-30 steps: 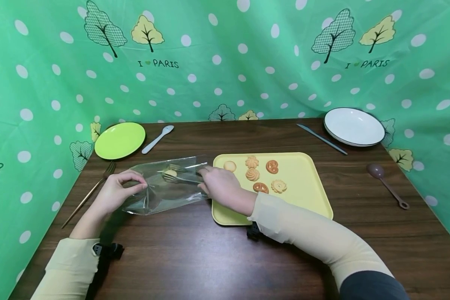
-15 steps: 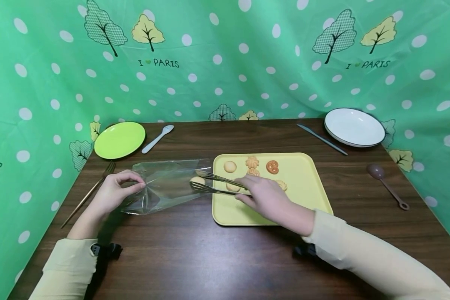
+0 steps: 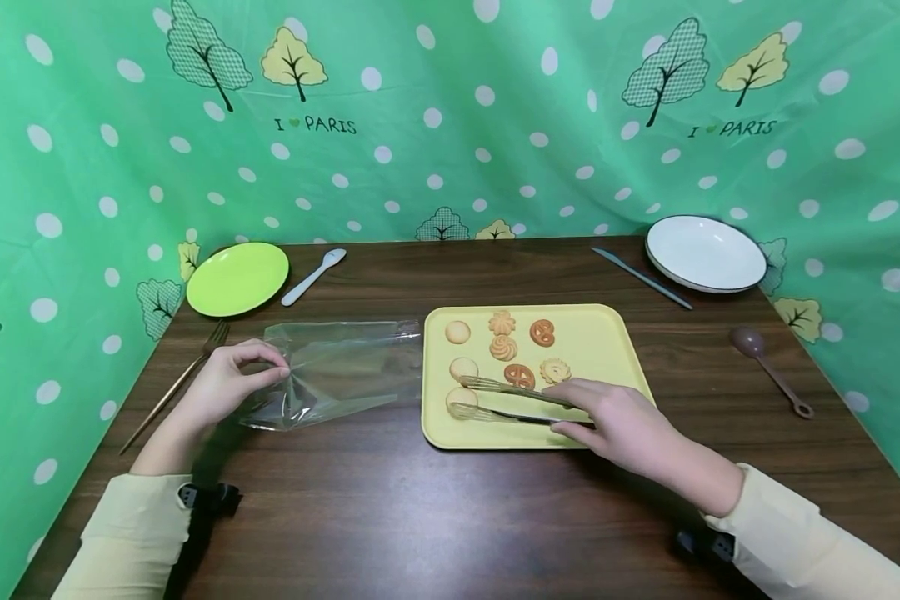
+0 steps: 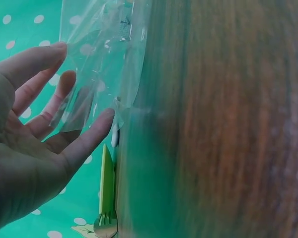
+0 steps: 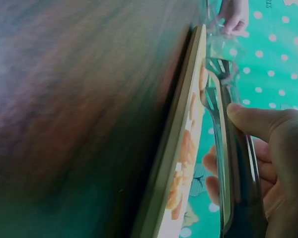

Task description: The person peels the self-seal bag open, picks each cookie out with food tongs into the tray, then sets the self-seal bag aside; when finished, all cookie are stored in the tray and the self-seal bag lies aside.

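My left hand (image 3: 243, 379) pinches the closed end of a clear plastic bag (image 3: 352, 362), which lies with its mouth towards the tray; the left wrist view shows the bag (image 4: 107, 59) between thumb and fingers. My right hand (image 3: 622, 421) grips metal tongs (image 3: 528, 393) over the yellow tray (image 3: 607, 333). Their fork-like tips lie around a round cookie (image 3: 461, 403) at the tray's lower left. Whether they press on it cannot be told. Just above it is another round cookie (image 3: 463, 369). In the right wrist view the tongs (image 5: 228, 144) stand slightly spread between thumb and fingers.
Several other cookies, including a pretzel-shaped cookie (image 3: 542, 333), lie on the tray. Around it are a green plate (image 3: 238, 279), a pale spoon (image 3: 315, 277), a fork (image 3: 176, 387), a blue knife (image 3: 641, 277), a white dish (image 3: 707, 252) and a brown spoon (image 3: 771, 368).
The tongs have come out of the bag with a round cookie and moved right, to the tray's lower left. The cookie is now on the tray. My left hand has stayed on the bag.
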Available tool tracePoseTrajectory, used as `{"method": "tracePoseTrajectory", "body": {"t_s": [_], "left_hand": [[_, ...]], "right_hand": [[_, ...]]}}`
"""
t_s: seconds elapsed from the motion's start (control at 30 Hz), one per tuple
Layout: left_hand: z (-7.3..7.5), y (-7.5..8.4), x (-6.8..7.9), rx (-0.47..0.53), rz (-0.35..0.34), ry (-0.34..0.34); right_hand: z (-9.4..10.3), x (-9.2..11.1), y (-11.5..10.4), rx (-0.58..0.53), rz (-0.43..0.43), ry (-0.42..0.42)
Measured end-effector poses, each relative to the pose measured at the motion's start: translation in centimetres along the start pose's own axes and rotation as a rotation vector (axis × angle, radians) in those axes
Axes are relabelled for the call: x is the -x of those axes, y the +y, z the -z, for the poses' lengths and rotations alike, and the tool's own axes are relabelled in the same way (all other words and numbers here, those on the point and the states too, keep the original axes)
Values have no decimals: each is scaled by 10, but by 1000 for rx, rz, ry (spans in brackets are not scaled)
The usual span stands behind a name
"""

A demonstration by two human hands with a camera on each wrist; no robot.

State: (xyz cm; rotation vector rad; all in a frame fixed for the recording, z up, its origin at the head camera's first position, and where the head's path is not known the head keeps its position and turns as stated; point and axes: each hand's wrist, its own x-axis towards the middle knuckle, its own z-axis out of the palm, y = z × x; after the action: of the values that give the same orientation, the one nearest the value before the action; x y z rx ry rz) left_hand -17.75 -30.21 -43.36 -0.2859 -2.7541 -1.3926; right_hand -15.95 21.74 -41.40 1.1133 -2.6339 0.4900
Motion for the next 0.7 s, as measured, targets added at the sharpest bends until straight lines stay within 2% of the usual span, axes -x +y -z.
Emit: {"method": "tracePoseTrajectory", "body": {"t_s": [0.17, 0.23, 0.33, 0.43, 0.53, 0.63, 0.7], "left_hand": [[1, -3, -3, -30, 11, -53], [0, -4, -5, -46, 21, -75], [-3, -3, -10, -86, 39, -104], [-5, -1, -14, -128, 44, -121], [-8, 1, -15, -155, 39, -127], [-10, 1, -17, -171, 35, -122], [-12, 1, -18, -183, 31, -116]], "right_hand": [[0, 5, 5, 9, 20, -5], [3, 5, 8, -14, 13, 30], [13, 8, 17, -43, -46, 142], [27, 15, 30, -37, -163, 276], [38, 28, 47, 10, -330, 373], [46, 46, 67, 52, -518, 381], [49, 59, 81, 69, -640, 340]]}}
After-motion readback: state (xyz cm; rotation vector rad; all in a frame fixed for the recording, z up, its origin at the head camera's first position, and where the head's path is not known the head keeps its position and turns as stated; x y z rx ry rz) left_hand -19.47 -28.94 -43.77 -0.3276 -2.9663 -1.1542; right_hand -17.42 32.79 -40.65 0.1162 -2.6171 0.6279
